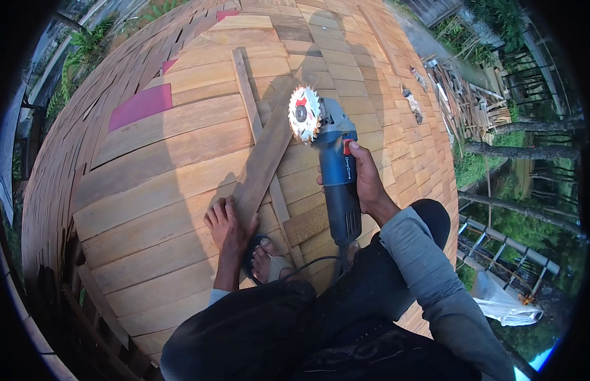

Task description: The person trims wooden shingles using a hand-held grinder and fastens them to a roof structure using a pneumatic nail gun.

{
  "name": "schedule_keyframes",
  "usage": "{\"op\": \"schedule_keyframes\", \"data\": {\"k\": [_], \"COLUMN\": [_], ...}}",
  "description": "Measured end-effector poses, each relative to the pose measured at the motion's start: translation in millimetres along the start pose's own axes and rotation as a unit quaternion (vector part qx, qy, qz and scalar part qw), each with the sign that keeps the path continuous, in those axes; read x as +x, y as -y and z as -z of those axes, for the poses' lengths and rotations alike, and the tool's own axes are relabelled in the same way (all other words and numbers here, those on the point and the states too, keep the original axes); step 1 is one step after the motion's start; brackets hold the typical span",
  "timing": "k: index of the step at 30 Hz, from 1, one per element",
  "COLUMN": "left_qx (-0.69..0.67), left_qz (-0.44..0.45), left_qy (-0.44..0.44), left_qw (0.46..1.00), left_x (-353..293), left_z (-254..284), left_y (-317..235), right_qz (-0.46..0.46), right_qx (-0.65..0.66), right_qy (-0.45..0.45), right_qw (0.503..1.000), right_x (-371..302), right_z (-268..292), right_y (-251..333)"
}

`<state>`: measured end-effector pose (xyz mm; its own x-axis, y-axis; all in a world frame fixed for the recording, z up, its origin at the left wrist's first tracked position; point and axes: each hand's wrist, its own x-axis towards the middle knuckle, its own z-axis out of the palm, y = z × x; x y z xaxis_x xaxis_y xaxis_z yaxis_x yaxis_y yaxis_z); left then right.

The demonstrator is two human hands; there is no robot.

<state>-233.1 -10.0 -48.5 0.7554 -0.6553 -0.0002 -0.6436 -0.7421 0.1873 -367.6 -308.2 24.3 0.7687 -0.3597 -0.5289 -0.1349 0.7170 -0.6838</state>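
Note:
My right hand (369, 181) is wrapped round the blue and black body of an angle grinder (343, 190), its thumb beside the red switch. A toothed circular blade (301, 114), white and red in the middle, is fitted at the grinder's head and faces left. Below and left of the blade lies a loose wooden board (264, 164), set at a slant. My left hand (224, 223) holds the board's near end, fingers on its left side and thumb on its right. Under the board runs a thin wooden batten (244, 89). Whether the blade touches the board I cannot tell.
Overlapping wooden shingles (161, 162) cover the sloping roof around me. Magenta sheeting (141, 108) shows at the left. My sandalled foot (267, 259) is close to the board, with the black power cord (311, 261) beside it. Scrap timber (473, 101) lies below at the right.

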Motion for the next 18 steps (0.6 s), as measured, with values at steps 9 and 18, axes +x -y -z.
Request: {"op": "schedule_keyframes", "data": {"k": [9, 18], "left_qx": [-0.092, -0.103], "left_qz": [0.005, 0.006], "left_qy": [-0.012, -0.014], "left_qw": [0.996, 0.995], "left_x": [5, 8], "left_z": [3, 6], "left_y": [1, -1], "right_qz": [0.007, -0.018], "right_qx": [-0.018, -0.020], "right_qy": [-0.024, -0.036], "right_qw": [1.000, 0.999], "right_x": [33, 28], "right_z": [9, 17], "right_y": [-19, -19]}}
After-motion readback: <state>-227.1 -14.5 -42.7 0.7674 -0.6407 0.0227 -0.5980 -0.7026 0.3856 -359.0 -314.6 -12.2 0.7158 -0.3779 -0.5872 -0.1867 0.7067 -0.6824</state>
